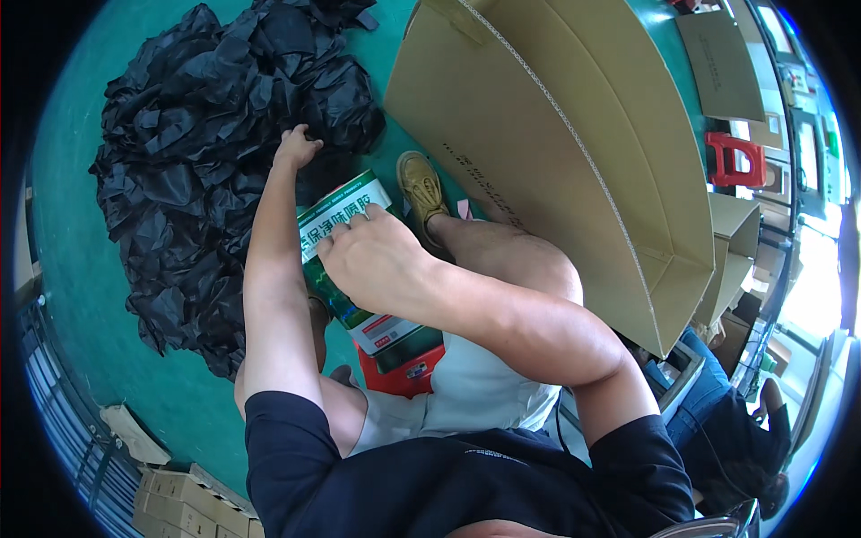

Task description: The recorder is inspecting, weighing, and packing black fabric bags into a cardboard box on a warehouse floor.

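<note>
My left hand (pixel 298 146) reaches forward at the edge of a large heap of crumpled thin black sheets (pixel 206 152). Thumb and forefinger are apart there, and no sheet shows between them. A rectangular green and white tin (pixel 360 334) with a printed label stands tilted between my legs. My right hand (pixel 377 260) is closed over its upper part, fingers curled on the label; part of the tin is hidden under the hand. Behind the tin's lower end, a red plastic stool (pixel 408 380) shows in front of my shorts.
A big open cardboard box (pixel 538 134) stands to the right, close to my shoe (pixel 420 188). Farther right are another red stool (pixel 735 160), more cardboard boxes (pixel 731 233) and a person in dark clothing (pixel 740 439). Stacked cartons (pixel 184 502) sit at the lower left on the green floor (pixel 81 269).
</note>
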Demonstrator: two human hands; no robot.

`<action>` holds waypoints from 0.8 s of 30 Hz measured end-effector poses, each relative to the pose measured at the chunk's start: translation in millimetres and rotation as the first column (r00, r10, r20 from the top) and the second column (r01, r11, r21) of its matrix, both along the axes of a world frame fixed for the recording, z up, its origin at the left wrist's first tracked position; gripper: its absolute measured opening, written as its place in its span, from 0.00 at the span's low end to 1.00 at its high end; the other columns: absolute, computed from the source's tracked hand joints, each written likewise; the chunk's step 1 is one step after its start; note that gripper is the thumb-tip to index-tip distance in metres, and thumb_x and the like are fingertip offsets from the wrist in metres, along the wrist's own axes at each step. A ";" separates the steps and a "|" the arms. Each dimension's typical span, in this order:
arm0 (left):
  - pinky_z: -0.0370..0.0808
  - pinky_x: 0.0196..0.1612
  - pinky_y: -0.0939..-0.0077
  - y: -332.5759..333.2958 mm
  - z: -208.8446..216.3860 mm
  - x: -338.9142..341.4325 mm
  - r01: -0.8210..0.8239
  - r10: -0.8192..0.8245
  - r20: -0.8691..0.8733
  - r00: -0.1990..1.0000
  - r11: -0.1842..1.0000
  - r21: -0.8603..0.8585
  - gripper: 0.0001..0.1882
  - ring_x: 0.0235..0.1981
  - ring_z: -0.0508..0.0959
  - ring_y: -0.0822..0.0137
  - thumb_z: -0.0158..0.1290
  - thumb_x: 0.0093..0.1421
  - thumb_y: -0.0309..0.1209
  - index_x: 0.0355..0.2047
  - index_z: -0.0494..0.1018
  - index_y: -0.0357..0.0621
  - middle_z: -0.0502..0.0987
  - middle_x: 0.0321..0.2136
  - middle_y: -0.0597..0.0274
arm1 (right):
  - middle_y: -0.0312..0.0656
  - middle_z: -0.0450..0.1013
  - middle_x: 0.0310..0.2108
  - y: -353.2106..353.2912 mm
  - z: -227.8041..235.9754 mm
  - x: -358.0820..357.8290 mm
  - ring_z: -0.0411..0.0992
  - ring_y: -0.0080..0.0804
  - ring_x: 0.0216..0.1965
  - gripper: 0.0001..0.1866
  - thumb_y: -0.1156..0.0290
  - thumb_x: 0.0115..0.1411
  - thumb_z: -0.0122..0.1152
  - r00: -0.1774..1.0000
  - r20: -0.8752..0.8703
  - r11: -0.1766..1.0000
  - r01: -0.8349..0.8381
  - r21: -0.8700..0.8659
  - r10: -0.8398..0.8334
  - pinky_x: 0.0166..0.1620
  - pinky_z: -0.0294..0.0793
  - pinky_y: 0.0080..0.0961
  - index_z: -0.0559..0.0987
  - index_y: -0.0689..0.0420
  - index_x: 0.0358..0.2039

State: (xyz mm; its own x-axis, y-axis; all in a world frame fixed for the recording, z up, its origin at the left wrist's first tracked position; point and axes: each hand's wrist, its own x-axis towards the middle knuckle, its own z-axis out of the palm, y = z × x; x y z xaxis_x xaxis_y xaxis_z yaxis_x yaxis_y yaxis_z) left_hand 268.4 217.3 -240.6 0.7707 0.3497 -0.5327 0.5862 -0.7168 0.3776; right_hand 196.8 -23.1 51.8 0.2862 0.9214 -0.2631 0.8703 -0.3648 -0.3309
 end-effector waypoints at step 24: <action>0.75 0.40 0.80 36.1 220.6 -25.0 -0.183 0.420 0.765 0.488 0.906 -0.381 0.09 0.32 0.81 0.74 0.61 0.56 0.25 0.38 0.84 0.41 0.84 0.33 0.62 | 0.46 0.78 0.48 25.4 13.1 7.8 0.77 0.40 0.50 0.20 0.69 0.54 0.60 0.978 -0.207 0.974 -0.055 -0.220 0.009 0.51 0.73 0.39 0.81 0.57 0.48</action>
State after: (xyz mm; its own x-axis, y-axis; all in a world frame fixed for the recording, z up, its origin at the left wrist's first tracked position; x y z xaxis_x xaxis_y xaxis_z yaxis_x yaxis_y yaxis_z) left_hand 243.4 253.4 -20.0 0.7666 0.6163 0.1802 0.0945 -0.3859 0.9177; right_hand 204.6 2.3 64.9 0.1762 0.8403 -0.5127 0.8054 -0.4226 -0.4157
